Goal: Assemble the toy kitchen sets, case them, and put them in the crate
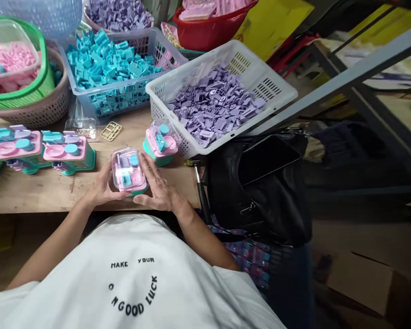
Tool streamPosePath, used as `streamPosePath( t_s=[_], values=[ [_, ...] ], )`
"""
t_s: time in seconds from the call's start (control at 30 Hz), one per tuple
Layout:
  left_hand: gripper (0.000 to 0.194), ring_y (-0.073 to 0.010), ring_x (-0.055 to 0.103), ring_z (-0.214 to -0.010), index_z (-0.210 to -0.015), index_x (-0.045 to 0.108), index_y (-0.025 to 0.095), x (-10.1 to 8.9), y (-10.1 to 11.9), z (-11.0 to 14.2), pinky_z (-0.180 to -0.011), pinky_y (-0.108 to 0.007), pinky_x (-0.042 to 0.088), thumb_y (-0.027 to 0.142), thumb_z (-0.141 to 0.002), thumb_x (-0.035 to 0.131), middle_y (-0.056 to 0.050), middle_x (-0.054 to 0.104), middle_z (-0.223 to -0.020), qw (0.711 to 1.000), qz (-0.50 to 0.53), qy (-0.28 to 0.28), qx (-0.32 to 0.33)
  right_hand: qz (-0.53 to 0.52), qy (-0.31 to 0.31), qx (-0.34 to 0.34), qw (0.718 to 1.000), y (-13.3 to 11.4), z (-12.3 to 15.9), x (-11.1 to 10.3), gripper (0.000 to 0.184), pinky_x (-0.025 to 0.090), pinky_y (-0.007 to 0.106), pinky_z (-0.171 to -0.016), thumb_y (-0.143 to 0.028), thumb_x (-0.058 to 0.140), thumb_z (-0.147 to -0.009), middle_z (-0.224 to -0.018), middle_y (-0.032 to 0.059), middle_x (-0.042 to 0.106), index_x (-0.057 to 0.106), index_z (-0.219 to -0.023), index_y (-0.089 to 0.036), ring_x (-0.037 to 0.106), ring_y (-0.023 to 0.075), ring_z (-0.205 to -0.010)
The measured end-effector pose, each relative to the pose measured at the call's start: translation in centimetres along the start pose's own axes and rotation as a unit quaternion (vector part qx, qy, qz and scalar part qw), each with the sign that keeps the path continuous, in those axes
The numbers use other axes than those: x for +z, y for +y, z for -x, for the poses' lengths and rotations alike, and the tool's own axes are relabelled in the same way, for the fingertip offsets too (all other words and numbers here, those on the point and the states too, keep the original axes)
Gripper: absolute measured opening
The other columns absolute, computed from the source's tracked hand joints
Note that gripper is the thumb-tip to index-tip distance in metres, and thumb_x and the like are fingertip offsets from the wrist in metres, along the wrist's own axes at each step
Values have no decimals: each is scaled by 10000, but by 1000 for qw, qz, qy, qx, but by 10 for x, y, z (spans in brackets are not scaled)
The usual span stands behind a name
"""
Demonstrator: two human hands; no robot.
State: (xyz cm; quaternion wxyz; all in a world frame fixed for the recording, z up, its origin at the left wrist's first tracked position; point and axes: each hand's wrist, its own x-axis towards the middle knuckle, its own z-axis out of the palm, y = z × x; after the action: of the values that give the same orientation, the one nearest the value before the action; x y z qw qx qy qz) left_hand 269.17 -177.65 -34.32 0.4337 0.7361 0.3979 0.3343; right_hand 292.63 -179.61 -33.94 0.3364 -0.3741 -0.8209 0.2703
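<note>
Both my hands hold one small toy set at the front edge of the wooden table. It has a pink tray, teal and purple pieces and a clear cover on top. My left hand cups its left side with fingers curled round it. My right hand presses against its right side, fingers laid along the cover. A second covered toy set stands just behind, by the white basket. Several uncovered pink and teal sets sit in a row at the left.
A white basket of purple parts stands tilted at the back right, a blue basket of teal parts behind it, a green bin of pink parts far left. A black bag sits right of me. A gold part frame lies on the table.
</note>
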Motion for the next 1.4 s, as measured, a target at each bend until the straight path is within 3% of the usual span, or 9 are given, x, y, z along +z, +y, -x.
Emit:
streamPosePath(
  t_s=[0.2, 0.43, 0.67, 0.83, 0.97, 1.07, 1.17, 1.27, 1.4],
  values=[
    [1247, -457, 498, -1391, -1630, 245, 201, 3, 7, 2, -1184, -656, 369, 741, -654, 804, -223, 549, -1469, 998, 12, 24, -59, 84, 24, -56, 995, -38, -34, -8, 742, 180, 572, -1310, -613, 615, -932, -1606, 68, 428, 396, -1577, -318, 260, 315, -1573],
    [1395, -408, 349, -1510, -1651, -59, 189, 8, 8, 4, -1214, -601, 324, 698, -692, 817, -282, 315, -1611, 999, 6, 29, -31, 89, 146, 34, 985, 1, 19, 0, 488, 369, 561, -1220, -457, 508, -1012, -1490, 126, 504, 550, -1457, -260, 394, 314, -1482],
    [923, -356, 394, -1450, -1618, 247, 235, 25, -4, 12, -1175, -570, 399, 537, -878, 709, -184, 352, -1506, 989, -86, 115, -22, 92, 227, 174, 954, 15, 41, 29, 1209, 437, 675, -1112, -722, 738, -758, -1557, 276, 296, 118, -1633, -164, 339, 437, -1475],
    [808, -238, 628, -1184, -1629, 219, 260, 38, -16, -34, -949, -405, 593, 482, -958, 610, -165, 434, -1453, 986, -12, 143, -85, 86, 246, 195, 946, 55, -10, 43, 1082, 426, 702, -1085, -711, 670, -822, -1517, 303, 256, 195, -1604, -133, 329, 461, -1463],
    [794, -340, 464, -1427, -1630, 161, 147, 37, -22, -70, -1148, -558, 439, 439, -990, 531, -262, 360, -1573, 965, -85, 223, -110, 56, 246, 183, 950, 82, -53, 52, 1050, 447, 699, -1053, -722, 615, -853, -1465, 322, 296, 223, -1588, -83, 400, 462, -1401],
    [793, -372, 305, -1529, -1620, 174, 108, 17, -2, -63, -1218, -587, 333, 388, -978, 547, -278, 309, -1616, 949, -209, 234, -17, 60, 264, 175, 947, 77, -57, 55, 1034, 470, 686, -1035, -701, 625, -861, -1423, 299, 348, 213, -1594, -99, 460, 434, -1341],
    [575, -302, 460, -1414, -1539, 394, 222, -23, 23, -31, -1175, -508, 406, 286, -988, 548, -177, 484, -1521, 894, -350, 255, 113, 83, 259, 125, 954, 47, -47, 50, 823, 511, 602, -1039, -525, 608, -948, -1396, 233, 406, 237, -1595, -175, 527, 347, -1273],
    [462, -320, 540, -1271, -1431, 521, 152, -70, 26, -2, -1102, -516, 460, 319, -1000, 540, -194, 591, -1375, 834, -443, 327, 49, 120, 170, 7, 978, 6, -60, 46, 538, 504, 516, -1082, -324, 549, -998, -1296, 162, 533, 421, -1508, -213, 545, 289, -1235],
    [436, -353, 524, -1246, -1313, 619, 82, -102, 9, 8, -1100, -535, 463, 376, -1014, 500, -199, 655, -1256, 832, -492, 256, -14, 188, -5, -19, 982, -26, -135, 57, 393, 495, 437, -1075, -131, 387, -1011, -1262, 169, 619, 603, -1339, -152, 551, 267, -1200]
  ],
)
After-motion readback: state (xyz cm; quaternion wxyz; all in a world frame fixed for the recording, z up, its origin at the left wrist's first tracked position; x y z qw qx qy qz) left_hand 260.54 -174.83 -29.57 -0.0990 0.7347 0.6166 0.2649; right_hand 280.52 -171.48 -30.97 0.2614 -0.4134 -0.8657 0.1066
